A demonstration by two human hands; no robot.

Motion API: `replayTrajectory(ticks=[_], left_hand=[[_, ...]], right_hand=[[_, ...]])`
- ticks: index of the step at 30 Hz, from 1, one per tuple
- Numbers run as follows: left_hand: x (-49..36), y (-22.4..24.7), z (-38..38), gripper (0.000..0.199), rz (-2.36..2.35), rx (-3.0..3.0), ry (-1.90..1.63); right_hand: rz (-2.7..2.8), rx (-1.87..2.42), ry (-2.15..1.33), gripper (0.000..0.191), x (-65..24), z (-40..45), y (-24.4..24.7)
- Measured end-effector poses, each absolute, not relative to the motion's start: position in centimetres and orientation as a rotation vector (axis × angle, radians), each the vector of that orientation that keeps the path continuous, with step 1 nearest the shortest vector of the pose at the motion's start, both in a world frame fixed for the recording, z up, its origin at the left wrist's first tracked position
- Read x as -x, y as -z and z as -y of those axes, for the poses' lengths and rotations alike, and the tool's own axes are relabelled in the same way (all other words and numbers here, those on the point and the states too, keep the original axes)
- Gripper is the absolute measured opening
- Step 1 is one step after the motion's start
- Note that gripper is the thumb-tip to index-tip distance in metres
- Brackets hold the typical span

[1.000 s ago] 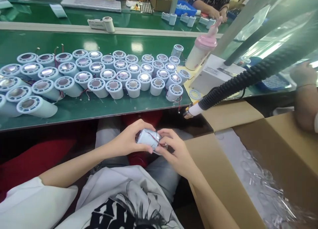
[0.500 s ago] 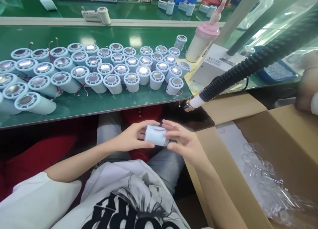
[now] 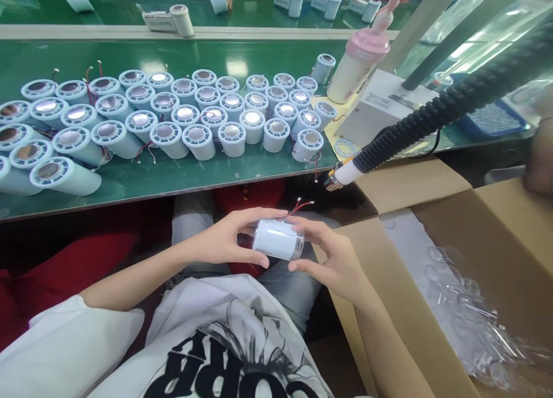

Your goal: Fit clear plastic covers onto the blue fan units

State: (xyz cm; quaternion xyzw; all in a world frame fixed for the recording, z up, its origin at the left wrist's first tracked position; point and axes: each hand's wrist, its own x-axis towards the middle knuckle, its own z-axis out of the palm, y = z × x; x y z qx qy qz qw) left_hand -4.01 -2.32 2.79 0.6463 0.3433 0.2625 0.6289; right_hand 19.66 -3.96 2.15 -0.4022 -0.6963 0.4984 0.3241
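Above my lap is a light-blue cylinder (image 3: 276, 239) lying on its side, with clear plastic round it that extends past its right end. Thin red wires (image 3: 299, 207) with small white connectors stick up behind it. My left hand (image 3: 235, 237) grips the left end, thumb in front and fingers over the top. At the right end my right hand (image 3: 330, 251) holds it between the thumb below and the fingers on top. On the green bench (image 3: 207, 176) ahead stand several more light-blue cylinders (image 3: 233, 139) with slotted rims and shiny round centres, some trailing wires.
An open cardboard box (image 3: 425, 202) with clear plastic cups (image 3: 470, 306) stands at my right. A black ribbed hose (image 3: 401, 133) slants across above it. On the bench are a pink-topped bottle (image 3: 360, 61) and a grey-white device (image 3: 374, 107). At the right edge, part of another person shows.
The cylinder has turned in my hands, so the wires now show above it and the clear plastic at its right end shows more. My right fingers have closed in on it.
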Motion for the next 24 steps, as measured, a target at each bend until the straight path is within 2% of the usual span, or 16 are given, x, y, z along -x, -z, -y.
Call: replayTrajectory(ticks=[16,24], left_hand=[[4.3,-2.9,2.4,0.074,-0.704,-1.661,-0.636],[4.4,-2.8,2.6,0.072,-0.721,-1.681,-0.622]], right_hand=[[1.387,1.077,-1.735,0.041,-19.1,4.1,-2.7],[1.199,1.135,-1.84,0.034,-18.5,4.0,-2.5]])
